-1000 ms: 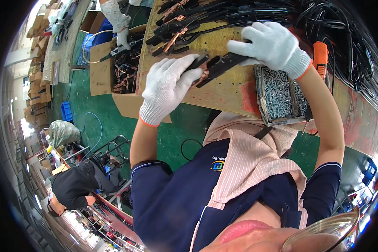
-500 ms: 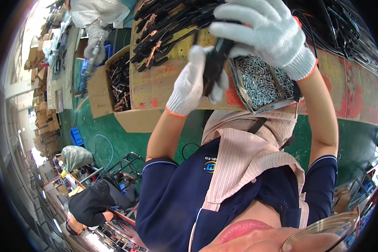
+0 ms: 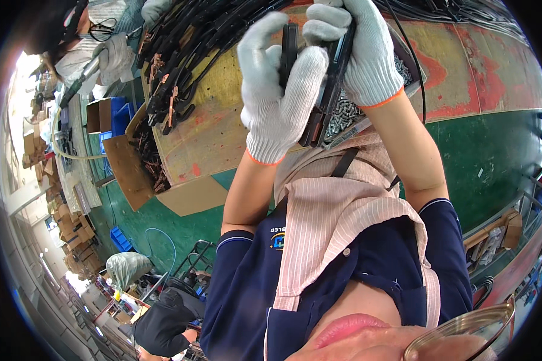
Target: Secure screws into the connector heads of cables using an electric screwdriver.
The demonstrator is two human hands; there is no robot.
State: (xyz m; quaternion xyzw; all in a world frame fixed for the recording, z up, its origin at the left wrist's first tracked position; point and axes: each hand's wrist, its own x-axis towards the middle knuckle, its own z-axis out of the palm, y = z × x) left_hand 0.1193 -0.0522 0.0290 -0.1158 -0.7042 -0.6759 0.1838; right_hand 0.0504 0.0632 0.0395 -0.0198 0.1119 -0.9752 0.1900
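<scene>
In front of my chest, both my gloved hands are on a long black plastic handle piece [image 3: 338, 81] with a reddish patch near its lower end. My left hand [image 3: 277, 96] curls round it from the left, its thumb across the front, and a black bar [image 3: 289, 54] rises between thumb and fingers. My right hand [image 3: 367, 57] grips the upper part, fingers bent over the top. The glove hides whether bar and piece are joined. Just beyond them, a tray of small silver screws [image 3: 345, 114] is partly covered by the piece and my right hand.
Black cable parts with copper ends [image 3: 171, 105] are heaped on the worn yellow-red table [image 3: 217, 120]. An open cardboard box [image 3: 126, 174] of copper-ended parts stands at its left edge. Across from it, a gloved co-worker [image 3: 111, 60] holds a tool. A black cable [image 3: 423, 78] hangs beside my right arm.
My view has shifted. My left hand has turned upright, and a black bar now shows between its thumb and fingers. My right hand has closed lower on the piece. The co-worker has come further into view.
</scene>
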